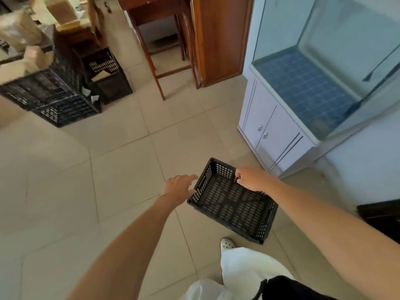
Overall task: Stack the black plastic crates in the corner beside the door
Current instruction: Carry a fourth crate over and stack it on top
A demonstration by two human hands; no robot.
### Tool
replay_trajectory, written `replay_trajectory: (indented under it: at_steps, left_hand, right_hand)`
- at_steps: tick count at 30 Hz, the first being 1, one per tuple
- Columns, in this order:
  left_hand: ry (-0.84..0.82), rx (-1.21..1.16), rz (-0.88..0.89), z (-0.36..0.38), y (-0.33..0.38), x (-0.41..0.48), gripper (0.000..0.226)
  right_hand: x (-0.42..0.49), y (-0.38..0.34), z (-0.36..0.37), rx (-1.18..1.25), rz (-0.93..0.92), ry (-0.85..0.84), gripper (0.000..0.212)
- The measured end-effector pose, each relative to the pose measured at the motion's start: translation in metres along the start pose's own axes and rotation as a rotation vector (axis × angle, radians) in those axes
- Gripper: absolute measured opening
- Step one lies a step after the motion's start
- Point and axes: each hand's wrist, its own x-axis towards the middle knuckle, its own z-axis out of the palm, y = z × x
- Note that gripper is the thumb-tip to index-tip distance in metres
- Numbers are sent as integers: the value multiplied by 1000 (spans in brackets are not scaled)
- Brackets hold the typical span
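An empty black slotted plastic crate (232,202) hangs above the tiled floor in front of me. My right hand (251,177) is shut on its far rim. My left hand (179,187) is beside the crate's left end, fingers apart, just touching or nearly touching the rim; I cannot tell which. More black crates (54,98) stand stacked at the far left, holding cardboard and paper. Another black crate (106,70) sits just behind them on a dark box.
A pale cabinet (272,135) with a glass tank (320,61) on top stands at the right. A wooden chair (158,50) and a wooden panel (218,40) are at the back. My foot in a white shoe (226,243) is below the crate. A dark object (381,217) lies at right.
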Motion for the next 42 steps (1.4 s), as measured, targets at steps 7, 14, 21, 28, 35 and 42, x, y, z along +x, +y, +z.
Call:
replay_trajectory:
  at_steps: [7, 14, 21, 28, 35, 42]
  left_hand:
    - [-33, 30, 100, -21, -22, 24, 53]
    - [-90, 141, 263, -34, -67, 57, 57]
    - [-180, 218, 471, -29, -108, 90, 63]
    - [-211, 265, 635, 5, -76, 137, 65]
    - [-299, 293, 787, 39, -1, 188, 66]
    - [-324, 355, 904, 68, 49, 248, 61]
  right_hand:
    - [18, -20, -7, 9, 39, -10, 25]
    - [36, -59, 8, 96, 134, 82, 25]
    - [26, -100, 69, 343, 407, 187, 28]
    - [14, -132, 167, 578, 658, 159, 23]
    - [-5, -93, 201, 792, 901, 190, 28]
    - [7, -40, 225, 905, 1086, 213, 31]
